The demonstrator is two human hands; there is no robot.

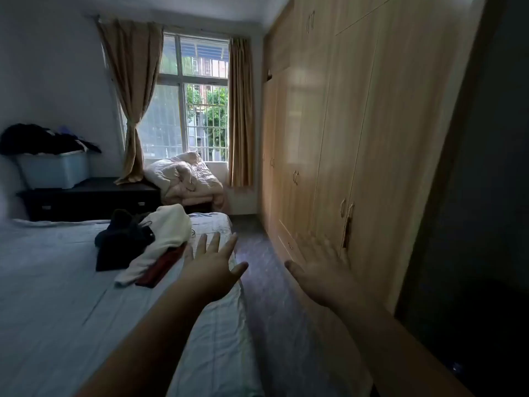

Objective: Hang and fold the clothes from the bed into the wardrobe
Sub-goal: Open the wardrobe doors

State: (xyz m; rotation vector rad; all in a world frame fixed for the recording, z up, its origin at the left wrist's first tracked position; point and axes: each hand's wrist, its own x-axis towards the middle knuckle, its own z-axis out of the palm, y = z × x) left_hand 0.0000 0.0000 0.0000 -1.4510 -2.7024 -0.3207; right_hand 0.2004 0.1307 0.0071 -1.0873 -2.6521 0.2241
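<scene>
A small pile of clothes lies on the pale blue bed (51, 282): a black garment (120, 242), a white one (166, 230) and a dark red one (161, 266) at its near edge. My left hand (213, 263) is stretched out flat over the bed's right edge, fingers spread, just right of the pile and holding nothing. Over the floor, my right hand (320, 270) is also spread and empty, blurred, in front of the light wooden wardrobe (357, 138). All the wardrobe doors that I see are closed.
A narrow strip of dark floor (266, 282) runs between bed and wardrobe. At the far end are a window with tan curtains (134, 96), a crumpled duvet (186, 176) and a dark dresser (94, 199) bearing a blue tub (54, 170) heaped with dark clothes.
</scene>
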